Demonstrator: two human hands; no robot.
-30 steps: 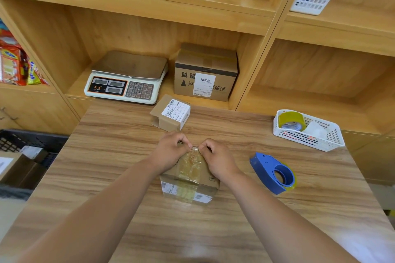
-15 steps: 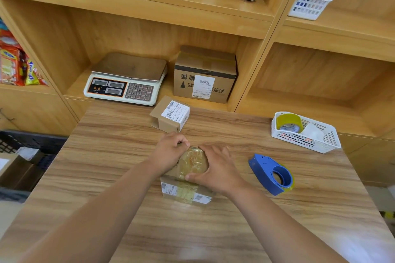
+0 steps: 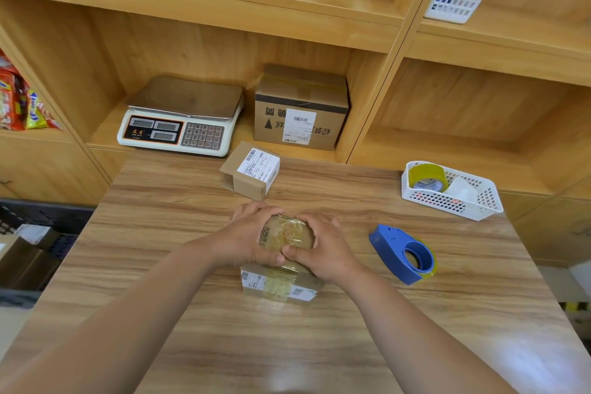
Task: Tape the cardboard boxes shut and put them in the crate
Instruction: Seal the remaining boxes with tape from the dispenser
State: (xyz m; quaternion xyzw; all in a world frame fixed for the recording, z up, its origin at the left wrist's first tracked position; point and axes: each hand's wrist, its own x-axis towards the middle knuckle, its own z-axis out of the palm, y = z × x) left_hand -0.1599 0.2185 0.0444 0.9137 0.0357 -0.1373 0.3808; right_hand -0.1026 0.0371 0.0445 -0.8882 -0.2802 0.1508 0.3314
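A small cardboard box with wrinkled clear tape over its top and front stands in the middle of the wooden table. My left hand grips its left side, fingers curled over the far top edge. My right hand grips its right side, thumb pressing the tape near the front edge. A second small labelled box lies at the table's far edge. The blue tape dispenser lies to the right of my hands. The black crate sits low at the left with cardboard inside.
A white basket with a tape roll stands at the table's far right. In the shelf behind are a weighing scale and a bigger cardboard box. Snack packets fill the left shelf.
My right hand slid from the far top edge over the box's right side, thumb now at the front. My left hand's thumb also came down to the front, both pressing the tape.
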